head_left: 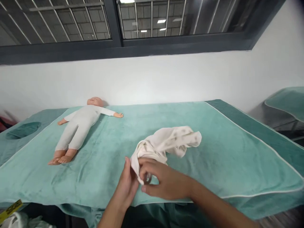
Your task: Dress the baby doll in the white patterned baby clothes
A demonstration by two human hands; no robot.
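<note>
A white cloth garment with faint spots point(171, 141), bunched up, lies on the green bed cover near the front edge, its loose end stretching to the right. My left hand point(127, 183) pinches its left edge between thumb and fingers. On the other side, my right hand point(159, 179) has its fingers curled into the gathered opening, with the thumb held a little apart below. Part of the fingertips is hidden by folds. Further left, a baby doll point(82, 122) in a white bodysuit lies on its back, arms spread, and neither hand touches it.
The bed's green cover point(237, 164) has white piping and a round face hole point(23, 130) at the left. Behind stands a white wall point(152, 79) under a dark-framed window. A green padded seat point(287, 101) is at right. Folded fabric point(21, 221) and a yellow strip point(10, 210) show bottom left.
</note>
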